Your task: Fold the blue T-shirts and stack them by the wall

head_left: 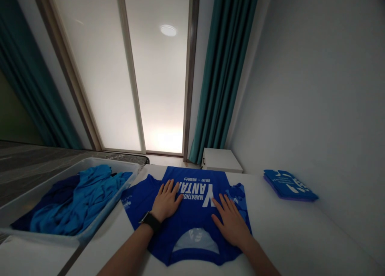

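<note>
A blue T-shirt (192, 224) with white lettering lies spread flat on the white table (288, 236), its neck opening toward me. My left hand (166, 200) rests flat on the shirt's left half, fingers stretched out; a black watch sits on that wrist. My right hand (231, 222) lies flat on the shirt's right half, fingers spread. Neither hand holds anything.
A pale plastic bin (18, 206) at the left holds a heap of blue garments (75, 200). A folded stack of blue shirts (288, 184) lies at the right by the wall. A small white cabinet (221, 160), teal curtains and a frosted sliding door stand behind.
</note>
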`<state>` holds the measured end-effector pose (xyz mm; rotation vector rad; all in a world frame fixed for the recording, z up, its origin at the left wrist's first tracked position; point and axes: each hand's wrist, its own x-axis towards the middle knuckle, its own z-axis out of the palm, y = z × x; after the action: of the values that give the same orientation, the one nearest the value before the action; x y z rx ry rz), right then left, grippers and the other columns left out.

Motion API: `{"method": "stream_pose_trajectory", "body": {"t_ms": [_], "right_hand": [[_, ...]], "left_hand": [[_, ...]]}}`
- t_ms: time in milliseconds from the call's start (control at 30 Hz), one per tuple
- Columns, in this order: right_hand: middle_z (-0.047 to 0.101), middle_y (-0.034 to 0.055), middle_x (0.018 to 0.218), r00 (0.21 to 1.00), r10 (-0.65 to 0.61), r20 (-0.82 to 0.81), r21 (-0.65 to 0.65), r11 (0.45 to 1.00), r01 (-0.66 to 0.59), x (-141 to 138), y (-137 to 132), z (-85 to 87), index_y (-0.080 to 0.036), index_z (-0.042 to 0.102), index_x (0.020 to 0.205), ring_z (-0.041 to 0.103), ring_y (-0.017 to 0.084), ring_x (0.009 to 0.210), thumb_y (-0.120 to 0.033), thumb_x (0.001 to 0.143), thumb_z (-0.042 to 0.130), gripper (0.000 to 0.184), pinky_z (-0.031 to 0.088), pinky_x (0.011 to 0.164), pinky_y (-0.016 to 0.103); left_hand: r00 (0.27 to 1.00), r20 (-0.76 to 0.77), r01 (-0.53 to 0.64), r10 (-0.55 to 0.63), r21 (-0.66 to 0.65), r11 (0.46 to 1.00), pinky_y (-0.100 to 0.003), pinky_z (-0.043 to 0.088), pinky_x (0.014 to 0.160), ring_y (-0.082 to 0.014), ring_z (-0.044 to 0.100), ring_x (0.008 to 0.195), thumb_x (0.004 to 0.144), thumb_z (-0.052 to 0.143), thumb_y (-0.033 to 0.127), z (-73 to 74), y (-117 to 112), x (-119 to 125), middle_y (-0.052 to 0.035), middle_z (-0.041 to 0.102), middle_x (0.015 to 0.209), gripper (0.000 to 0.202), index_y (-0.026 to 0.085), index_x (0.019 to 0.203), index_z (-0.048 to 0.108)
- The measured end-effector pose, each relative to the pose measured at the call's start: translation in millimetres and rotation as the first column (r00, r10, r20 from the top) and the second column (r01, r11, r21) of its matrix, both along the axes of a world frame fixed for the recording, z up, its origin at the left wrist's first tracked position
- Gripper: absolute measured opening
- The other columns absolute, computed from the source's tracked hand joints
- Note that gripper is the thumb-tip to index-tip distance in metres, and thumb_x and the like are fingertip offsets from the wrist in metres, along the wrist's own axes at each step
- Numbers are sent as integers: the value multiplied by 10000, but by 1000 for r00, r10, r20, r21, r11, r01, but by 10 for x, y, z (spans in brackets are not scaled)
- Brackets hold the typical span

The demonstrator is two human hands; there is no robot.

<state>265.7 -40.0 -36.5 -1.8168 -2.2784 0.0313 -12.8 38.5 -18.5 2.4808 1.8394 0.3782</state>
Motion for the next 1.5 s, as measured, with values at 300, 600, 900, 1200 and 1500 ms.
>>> {"method": "stream_pose_trajectory", "body": {"t_ms": [300,600,900,1200,1500], "right_hand": [[270,79,1582,1000,-2,2,-33,999,2,-8,-10,30,-269,349,1498,177,284,1468,-555,977,313,595,219,1170,519],[277,69,1579,1000,14,-19,-71,997,-16,-22,-134,10,-270,377,1486,191,283,1465,-546,969,340,586,200,1180,524],[459,75,1483,999,-14,-49,-30,999,12,8,-77,131,-235,423,1465,387,245,1381,-417,966,341,537,294,1146,446],[395,144,1516,893,-407,193,-53,904,423,255,-51,126,-177,369,1494,321,304,1414,-438,963,327,592,212,1148,522],[349,114,1547,968,-226,106,27,974,224,201,-34,165,-147,374,1488,270,252,1442,-406,986,274,574,154,1191,445]], "left_hand": [[998,-34,-52,50,-36,998,-526,166,1165,-339,186,1468,951,381,507,-64,-22,-74,-112,320,1562,618,202,1489,386],[997,-66,-41,39,-28,999,-535,260,1116,-357,311,1413,945,402,508,54,-203,-147,-132,417,1511,613,179,1461,428],[991,-59,-116,117,26,993,-428,287,1134,-303,378,1374,940,444,378,100,24,-400,-152,424,1494,574,134,1459,414],[971,-94,-223,218,-52,973,-488,169,1180,-259,300,1435,976,360,431,10,151,-587,-73,388,1536,539,216,1469,401],[996,-85,-17,29,140,990,-470,171,1195,-248,267,1453,971,381,387,122,-43,-353,-105,320,1565,548,174,1477,396]]}}
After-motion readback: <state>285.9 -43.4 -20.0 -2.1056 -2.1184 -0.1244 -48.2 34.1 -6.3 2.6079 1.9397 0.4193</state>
